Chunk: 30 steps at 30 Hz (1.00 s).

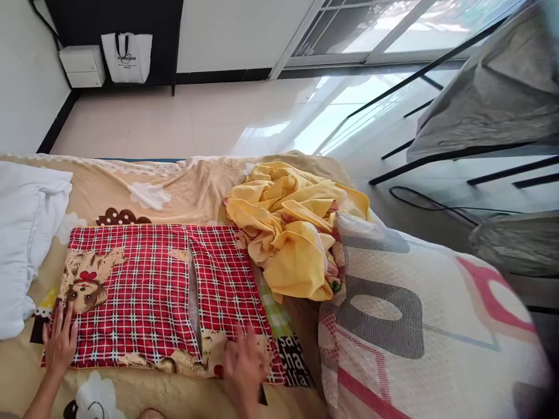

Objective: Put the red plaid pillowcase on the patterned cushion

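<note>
A red plaid pillowcase [148, 279] with printed dogs lies flat on the bed, its overlapped opening showing as a slit right of its middle. My left hand [60, 340] rests on its lower left corner with fingers stretched out. Over the lower right part is my right hand [245, 364], blurred by motion, its fingers seemingly apart and holding nothing. Beyond the pillowcase's right end sits a crumpled yellow cloth [297, 233], which overlaps its upper right corner.
A tan patterned blanket [192, 180] covers the bed. White folded bedding [30, 233] lies at the left, and a large patterned bundle [393, 326] bulges at the right. Behind are a white tote bag [127, 58], a white box [82, 66] and a black-framed rack [419, 75].
</note>
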{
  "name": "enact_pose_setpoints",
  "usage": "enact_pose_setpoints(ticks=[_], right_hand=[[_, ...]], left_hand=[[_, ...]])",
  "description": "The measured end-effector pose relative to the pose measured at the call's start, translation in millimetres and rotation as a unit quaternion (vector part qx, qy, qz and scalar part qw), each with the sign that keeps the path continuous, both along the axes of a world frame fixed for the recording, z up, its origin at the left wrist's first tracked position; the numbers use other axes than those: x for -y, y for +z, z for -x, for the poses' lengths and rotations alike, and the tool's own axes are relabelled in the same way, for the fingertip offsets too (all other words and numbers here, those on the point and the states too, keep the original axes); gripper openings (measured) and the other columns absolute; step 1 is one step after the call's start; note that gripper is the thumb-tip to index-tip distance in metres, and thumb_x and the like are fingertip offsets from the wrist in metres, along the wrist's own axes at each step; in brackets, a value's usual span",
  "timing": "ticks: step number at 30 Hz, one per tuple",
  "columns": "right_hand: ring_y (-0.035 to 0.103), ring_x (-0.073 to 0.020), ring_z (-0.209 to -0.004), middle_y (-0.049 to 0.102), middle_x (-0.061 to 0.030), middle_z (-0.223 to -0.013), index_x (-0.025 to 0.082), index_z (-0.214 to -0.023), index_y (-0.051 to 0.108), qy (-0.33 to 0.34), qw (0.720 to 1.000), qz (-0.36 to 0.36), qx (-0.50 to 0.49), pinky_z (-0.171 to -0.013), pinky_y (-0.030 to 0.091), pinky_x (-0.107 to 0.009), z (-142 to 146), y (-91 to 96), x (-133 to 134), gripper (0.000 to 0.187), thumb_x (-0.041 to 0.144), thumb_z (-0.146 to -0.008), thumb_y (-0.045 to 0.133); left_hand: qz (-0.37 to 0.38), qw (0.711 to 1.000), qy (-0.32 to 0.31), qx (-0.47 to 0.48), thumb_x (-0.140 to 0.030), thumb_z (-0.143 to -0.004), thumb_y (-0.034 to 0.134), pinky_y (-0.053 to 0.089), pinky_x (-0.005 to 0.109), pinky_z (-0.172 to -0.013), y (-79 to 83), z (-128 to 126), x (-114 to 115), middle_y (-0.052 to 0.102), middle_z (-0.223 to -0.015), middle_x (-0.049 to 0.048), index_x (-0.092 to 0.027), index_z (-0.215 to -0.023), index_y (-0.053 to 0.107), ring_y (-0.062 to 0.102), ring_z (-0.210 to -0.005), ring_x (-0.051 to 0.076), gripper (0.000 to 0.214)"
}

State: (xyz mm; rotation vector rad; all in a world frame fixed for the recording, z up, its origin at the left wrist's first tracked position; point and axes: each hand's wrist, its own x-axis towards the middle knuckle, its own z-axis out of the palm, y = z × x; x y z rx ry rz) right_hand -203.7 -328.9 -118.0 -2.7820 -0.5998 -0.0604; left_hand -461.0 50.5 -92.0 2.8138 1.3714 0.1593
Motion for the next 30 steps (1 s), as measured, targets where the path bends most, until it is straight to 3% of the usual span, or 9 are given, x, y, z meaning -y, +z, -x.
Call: enact_pose_setpoints(ticks=[4, 6, 8, 13, 15, 19, 24, 27, 30], right_hand=[[0.032, -0.0219, -0.147, 0.024, 0.0001, -0.164, 0.036, -0.159, 0.002, 0.222, 0.967, -0.085, -0.091, -0.112, 0.037, -0.047, 56, 19.8, -149, 0.068, 0.022, -0.099, 0.032], [0.032, -0.0207, -0.147, 0.025, 0.0013, -0.163, 0.036, -0.158, 0.003, 0.281, 0.948, -0.094, -0.116, -0.114, 0.036, -0.047, 65, 17.6, -184, 0.068, 0.025, -0.099, 0.036], [0.036, -0.0208, -0.145, 0.028, 0.0001, -0.161, 0.034, -0.158, 0.002, 0.279, 0.949, -0.082, -0.121, -0.113, 0.037, -0.047, 56, 6.4, -178, 0.068, 0.029, -0.1, 0.038], [0.04, -0.0209, -0.143, 0.036, 0.0004, -0.158, 0.033, -0.158, 0.01, 0.275, 0.958, -0.047, -0.07, -0.118, 0.029, -0.042, 14, -18.5, -88, 0.065, 0.03, -0.1, 0.04], [0.04, -0.0227, -0.143, 0.036, -0.0014, -0.158, 0.032, -0.159, 0.01, 0.241, 0.968, -0.045, -0.053, -0.119, 0.028, -0.045, 16, -16.5, -77, 0.067, 0.027, -0.099, 0.04], [0.029, -0.0229, -0.148, 0.024, -0.0041, -0.162, 0.026, -0.159, 0.001, 0.184, 0.975, -0.08, -0.094, -0.119, 0.029, -0.049, 63, -2.3, -127, 0.072, 0.014, -0.095, 0.033], [0.032, -0.0193, -0.147, 0.024, 0.0016, -0.161, 0.03, -0.159, 0.006, 0.342, 0.916, -0.133, -0.164, -0.117, 0.035, -0.041, 107, 1.9, -176, 0.069, 0.024, -0.098, 0.039], [0.043, -0.0216, -0.141, 0.036, 0.0018, -0.157, 0.035, -0.158, 0.011, 0.312, 0.923, -0.142, -0.175, -0.111, 0.044, -0.044, 79, -3.7, -139, 0.068, 0.028, -0.099, 0.043], [0.053, -0.0207, -0.133, 0.05, 0.0001, -0.149, 0.039, -0.156, 0.019, 0.216, 0.939, -0.188, -0.188, -0.1, 0.053, -0.042, 13, 1.0, -64, 0.059, 0.025, -0.101, 0.037]], left_hand=[[-0.054, 0.993, 0.098, 0.025, -0.042, -0.101, 0.026, 0.022, 0.066, -0.115, -5.6, 22, 15, 0.038, -0.157, 0.02, -0.027, -0.158, 0.014, 0.035, -0.146, 0.035, 0.06], [-0.046, 0.994, 0.097, 0.02, -0.042, -0.101, 0.026, 0.024, 0.066, -0.114, -9.4, 26, 18, 0.041, -0.154, 0.021, -0.027, -0.158, 0.011, 0.037, -0.145, 0.035, 0.061], [-0.05, 0.994, 0.092, 0.022, -0.042, -0.101, 0.027, 0.024, 0.065, -0.114, -11.9, 26, 18, 0.041, -0.154, 0.0215, -0.026, -0.158, 0.012, 0.038, -0.144, 0.036, 0.062], [-0.063, 0.994, 0.078, 0.044, -0.039, -0.1, 0.031, 0.021, 0.064, -0.116, -9.5, 26, 14, 0.036, -0.158, 0.0193, -0.029, -0.158, 0.012, 0.033, -0.146, 0.035, 0.062], [-0.045, 0.995, 0.079, 0.034, -0.038, -0.1, 0.032, 0.023, 0.067, -0.114, -2.9, 25, 14, 0.035, -0.158, 0.0199, -0.029, -0.158, 0.012, 0.034, -0.146, 0.037, 0.062], [-0.05, 0.994, 0.09, 0.018, -0.038, -0.099, 0.033, 0.02, 0.076, -0.108, 8.8, -2, 36, 0.022, -0.163, 0.0195, -0.032, -0.157, 0.017, 0.03, -0.147, 0.042, 0.06], [0.038, 0.996, -0.077, -0.011, -0.039, -0.099, 0.031, 0.024, 0.059, -0.118, -12.4, -41, 90, 0.03, -0.162, 0.0093, -0.035, -0.157, 0.008, 0.034, -0.147, 0.029, 0.062], [0.046, 0.995, -0.074, -0.043, -0.044, -0.098, 0.03, 0.023, 0.06, -0.118, -26.4, -24, 99, 0.031, -0.162, 0.0071, -0.038, -0.157, 0.007, 0.034, -0.147, 0.03, 0.063], [0.015, 1.0, -0.008, -0.023, -0.05, -0.096, 0.029, 0.025, 0.065, -0.114, -24.4, 9, 85, 0.029, -0.163, 0.0061, -0.04, -0.157, 0.007, 0.033, -0.147, 0.034, 0.065]])
